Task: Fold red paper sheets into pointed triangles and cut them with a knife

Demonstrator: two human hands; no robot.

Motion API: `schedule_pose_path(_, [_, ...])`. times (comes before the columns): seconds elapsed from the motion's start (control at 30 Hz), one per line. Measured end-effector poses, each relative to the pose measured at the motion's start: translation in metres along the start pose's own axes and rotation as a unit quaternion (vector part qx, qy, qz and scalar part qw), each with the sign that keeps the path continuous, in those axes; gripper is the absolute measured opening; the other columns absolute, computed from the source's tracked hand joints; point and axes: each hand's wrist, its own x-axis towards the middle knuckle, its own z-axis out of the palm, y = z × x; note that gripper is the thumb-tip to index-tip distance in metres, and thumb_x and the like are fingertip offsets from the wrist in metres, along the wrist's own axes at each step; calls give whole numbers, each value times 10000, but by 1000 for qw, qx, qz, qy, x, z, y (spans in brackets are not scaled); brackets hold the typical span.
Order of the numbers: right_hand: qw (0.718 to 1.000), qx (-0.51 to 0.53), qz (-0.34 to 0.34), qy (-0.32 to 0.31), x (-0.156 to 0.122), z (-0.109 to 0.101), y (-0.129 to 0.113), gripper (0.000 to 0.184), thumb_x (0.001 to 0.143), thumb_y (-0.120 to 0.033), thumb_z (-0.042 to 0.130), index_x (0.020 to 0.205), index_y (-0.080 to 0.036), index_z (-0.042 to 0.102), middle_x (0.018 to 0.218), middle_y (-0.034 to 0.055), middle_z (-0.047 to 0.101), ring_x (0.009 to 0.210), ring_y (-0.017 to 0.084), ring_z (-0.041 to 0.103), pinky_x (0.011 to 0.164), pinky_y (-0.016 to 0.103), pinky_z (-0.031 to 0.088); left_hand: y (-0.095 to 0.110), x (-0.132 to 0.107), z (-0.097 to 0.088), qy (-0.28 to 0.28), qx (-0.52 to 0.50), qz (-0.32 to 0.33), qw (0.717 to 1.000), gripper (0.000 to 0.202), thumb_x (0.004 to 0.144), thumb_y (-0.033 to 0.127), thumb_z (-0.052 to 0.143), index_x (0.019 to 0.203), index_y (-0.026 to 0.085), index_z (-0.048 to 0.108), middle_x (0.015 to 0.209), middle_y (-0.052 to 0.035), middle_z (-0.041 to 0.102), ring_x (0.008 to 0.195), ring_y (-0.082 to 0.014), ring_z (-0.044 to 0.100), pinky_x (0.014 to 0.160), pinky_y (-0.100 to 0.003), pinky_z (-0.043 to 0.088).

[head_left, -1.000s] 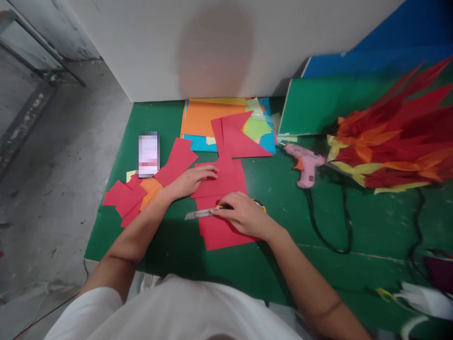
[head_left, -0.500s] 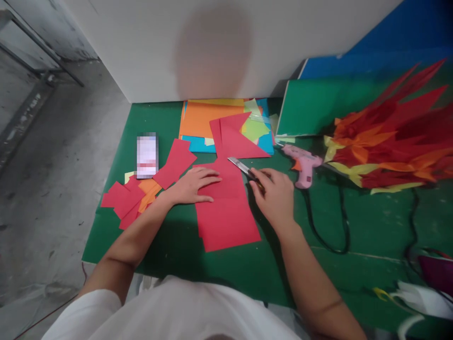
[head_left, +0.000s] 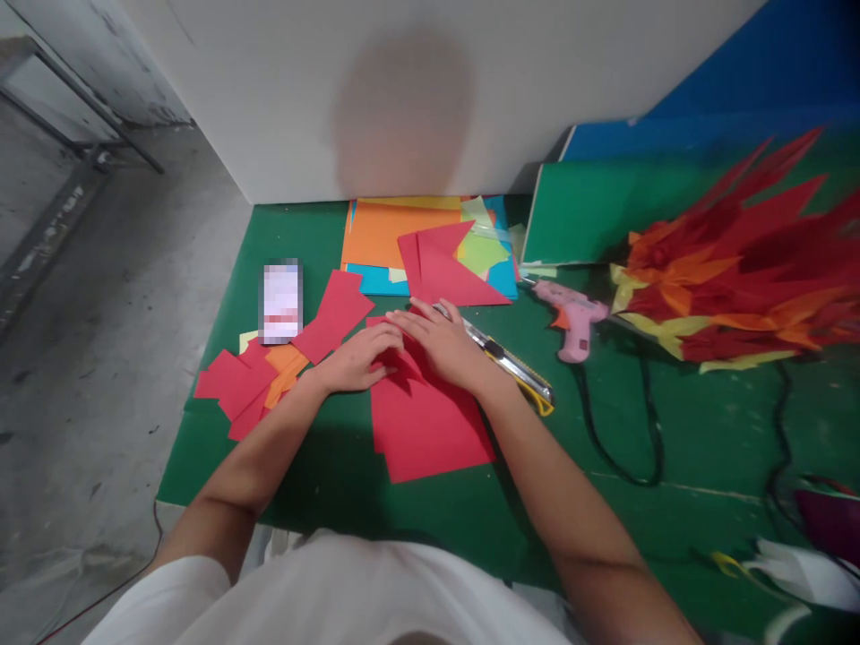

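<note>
Red paper sheets (head_left: 434,434) lie stacked in front of me on the green table. My left hand (head_left: 363,358) is at their left edge, fingers bent and thumb apart from them. Across the upper part of the sheets reaches my right hand (head_left: 450,349), its fingers stretched out and close to the left fingertips. A shadow falls on the paper between the two hands. Just right of my right hand lies a utility knife (head_left: 514,363) with a yellow-trimmed handle; its blade end is partly behind the fingers. Beyond my hands, a cut red paper piece (head_left: 447,269) has pointed corners.
Red and orange paper scraps (head_left: 245,385) lie left, near a phone (head_left: 280,305). Coloured sheets (head_left: 382,237) are stacked by the white panel (head_left: 288,98). A pink glue gun (head_left: 574,313) with a black cord lies right, beside a red-orange paper flame shape (head_left: 739,278).
My right hand has let go of the utility knife, which now lies on the table, and has moved left onto the red paper. My left fingers have bent from lying flat.
</note>
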Motion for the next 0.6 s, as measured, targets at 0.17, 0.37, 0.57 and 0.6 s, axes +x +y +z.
schedule_pose_path(0.17, [1000, -10, -11, 17, 1, 1, 1, 601, 850, -21, 358, 1409, -240, 395, 1315, 92, 571, 1354, 261, 369, 1087, 556, 175, -5, -5, 10, 132, -33, -55, 989, 249, 865, 145, 454, 1107, 200, 447, 1069, -89, 589, 982, -168, 614, 892, -347, 521])
schedule_pose_path(0.37, [996, -50, 4, 80, 1, 7, 6, 434, 893, -51, 318, 1220, -230, 539, 1150, 100, 623, 1150, 237, 522, 1060, 487, 187, -16, -6, -1, 319, 75, -187, 926, 357, 904, 177, 405, 1242, 174, 291, 1169, -158, 563, 1049, -194, 619, 875, -355, 522])
schedule_pose_path(0.57, [994, -39, 12, 98, -1, 9, 9, 364, 848, -9, 344, 1032, -211, 584, 1038, 67, 656, 961, 196, 558, 938, 382, 234, -29, -9, -14, 293, 201, -261, 897, 445, 794, 67, 468, 1224, 140, 381, 1077, -166, 628, 1041, -284, 606, 925, -484, 471])
schedule_pose_path(0.6, [994, -37, 13, 98, -1, 8, 9, 368, 838, 0, 343, 1012, -213, 587, 1030, 62, 660, 949, 191, 559, 918, 375, 236, -28, -8, -14, 297, 217, -267, 891, 455, 783, 51, 457, 1225, 138, 397, 1108, -175, 612, 1069, -295, 588, 937, -497, 460])
